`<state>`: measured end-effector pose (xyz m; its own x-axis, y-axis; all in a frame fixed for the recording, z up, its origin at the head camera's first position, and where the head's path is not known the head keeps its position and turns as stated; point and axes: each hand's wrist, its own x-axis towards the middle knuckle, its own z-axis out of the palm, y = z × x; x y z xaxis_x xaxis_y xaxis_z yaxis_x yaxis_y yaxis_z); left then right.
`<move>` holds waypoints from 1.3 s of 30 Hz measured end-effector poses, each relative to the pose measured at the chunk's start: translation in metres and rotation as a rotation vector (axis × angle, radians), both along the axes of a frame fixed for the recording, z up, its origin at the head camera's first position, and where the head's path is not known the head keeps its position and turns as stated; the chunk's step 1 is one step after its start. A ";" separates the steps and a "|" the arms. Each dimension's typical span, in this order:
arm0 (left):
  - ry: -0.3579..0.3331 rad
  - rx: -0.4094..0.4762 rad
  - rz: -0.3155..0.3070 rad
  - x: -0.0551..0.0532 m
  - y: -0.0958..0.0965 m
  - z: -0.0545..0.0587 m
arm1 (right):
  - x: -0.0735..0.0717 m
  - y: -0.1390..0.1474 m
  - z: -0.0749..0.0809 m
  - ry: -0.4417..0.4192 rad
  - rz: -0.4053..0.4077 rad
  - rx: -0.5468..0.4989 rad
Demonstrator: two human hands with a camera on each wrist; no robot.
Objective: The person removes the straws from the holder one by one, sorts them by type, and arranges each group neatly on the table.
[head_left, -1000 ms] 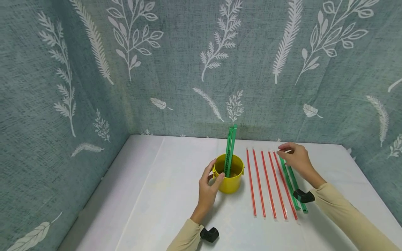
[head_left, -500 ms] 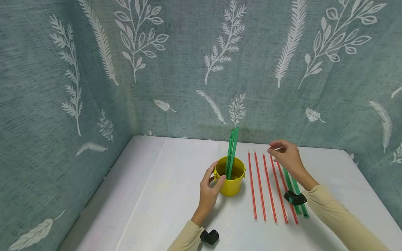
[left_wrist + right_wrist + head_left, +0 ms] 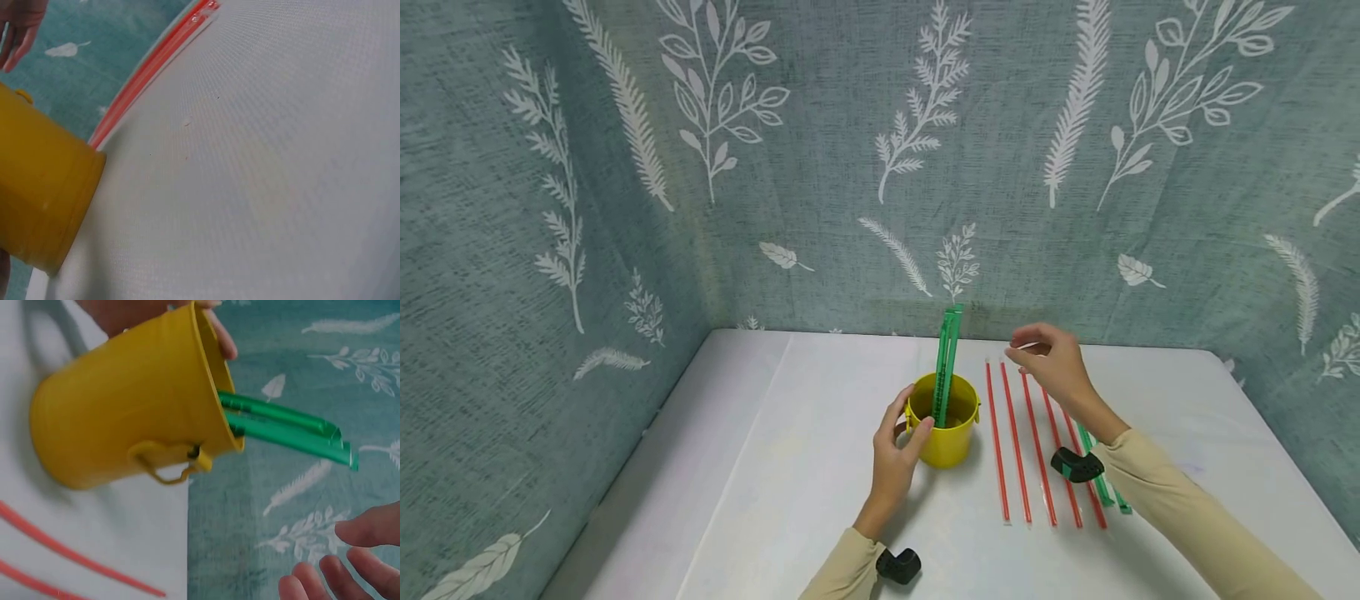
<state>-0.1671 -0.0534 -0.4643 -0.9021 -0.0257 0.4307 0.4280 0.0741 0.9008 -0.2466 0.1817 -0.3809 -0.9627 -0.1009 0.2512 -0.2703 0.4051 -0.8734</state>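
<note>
My left hand (image 3: 895, 467) holds a small yellow bucket (image 3: 947, 448) at its left side, thumb at the near rim and fingers round the far side. Two green wrapped straws (image 3: 950, 350) lean upright in the bucket and stick out well above its rim; the right wrist view shows their sealed ends. To the right of the bucket, my right hand (image 3: 1056, 367) hovers over the far ends of the red straws (image 3: 997, 442). Its fingers are loosely bent, and in the right wrist view a gap shows between thumb and fingers (image 3: 359, 575), with nothing held.
Several red straws in clear wrappers lie side by side on the white table (image 3: 775, 467). Right of them lie two more green straws (image 3: 1107, 493), partly hidden by my right arm. A leaf-patterned teal cloth (image 3: 820, 167) hangs behind and at the left.
My right hand has moved left, from over the green straws on the table to over the red ones. My left hand stays at the bucket.
</note>
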 end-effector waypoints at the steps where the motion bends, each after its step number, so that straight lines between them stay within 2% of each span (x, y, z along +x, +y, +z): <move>1: -0.001 0.000 -0.002 0.000 0.000 0.001 | 0.001 -0.003 0.002 -0.002 0.013 -0.017; 3: -0.002 -0.001 -0.003 0.001 -0.001 0.001 | 0.008 -0.010 0.011 -0.001 0.028 -0.035; 7: -0.001 -0.002 0.001 0.001 0.000 0.001 | 0.009 -0.019 0.015 -0.004 0.045 -0.061; 10: 0.001 -0.003 0.002 0.001 0.000 0.001 | 0.003 -0.023 0.008 -0.004 0.050 -0.079; 16: 0.000 -0.003 0.001 0.001 -0.001 0.002 | 0.002 -0.036 0.010 0.002 0.064 -0.084; 24: 0.007 -0.005 -0.001 0.000 0.000 0.001 | -0.001 -0.054 0.009 -0.009 0.019 -0.112; 39: 0.007 -0.010 0.003 -0.001 -0.001 0.001 | -0.009 -0.083 -0.005 -0.075 -0.046 -0.188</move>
<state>-0.1679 -0.0544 -0.4630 -0.8992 -0.0239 0.4369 0.4336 0.0847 0.8971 -0.2553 0.0987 -0.3855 -0.9820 -0.0142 0.1885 -0.1863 0.2435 -0.9518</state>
